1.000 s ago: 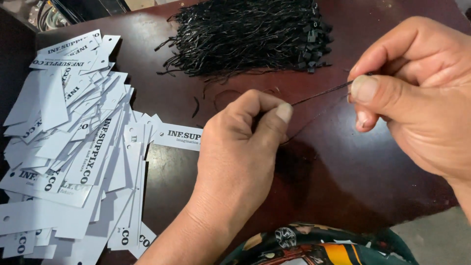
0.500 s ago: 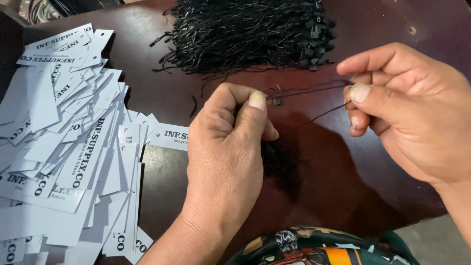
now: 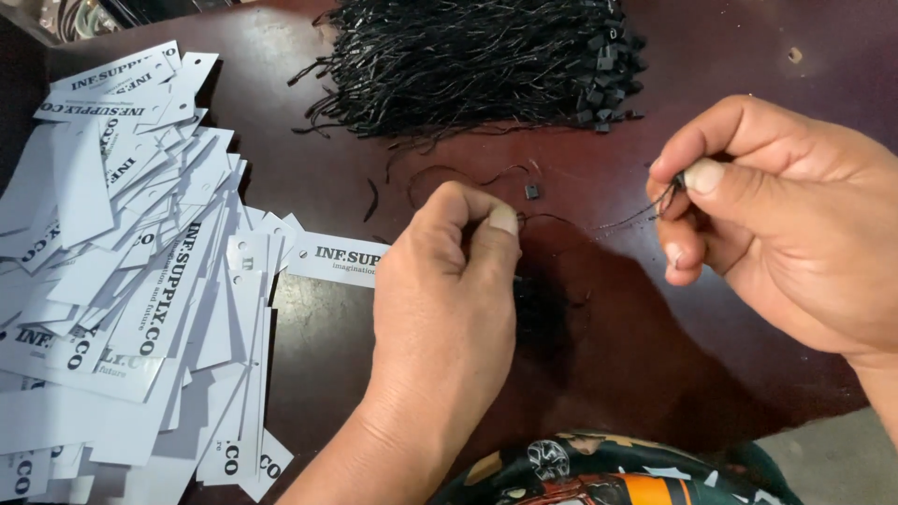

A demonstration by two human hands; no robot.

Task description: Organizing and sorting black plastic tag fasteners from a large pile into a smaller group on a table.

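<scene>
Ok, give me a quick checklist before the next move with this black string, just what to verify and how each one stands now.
1. Right hand pinches the string end between thumb and forefinger: ok.
2. Left hand grips the other part of the black string: cannot tell, fingers hide it.
3. Small black clasp free on the table: ok.
4. Spare strings bundle within reach: ok.
5. White paper tags beside the left hand: ok.
6. A tag already on the string: cannot tell.
</scene>
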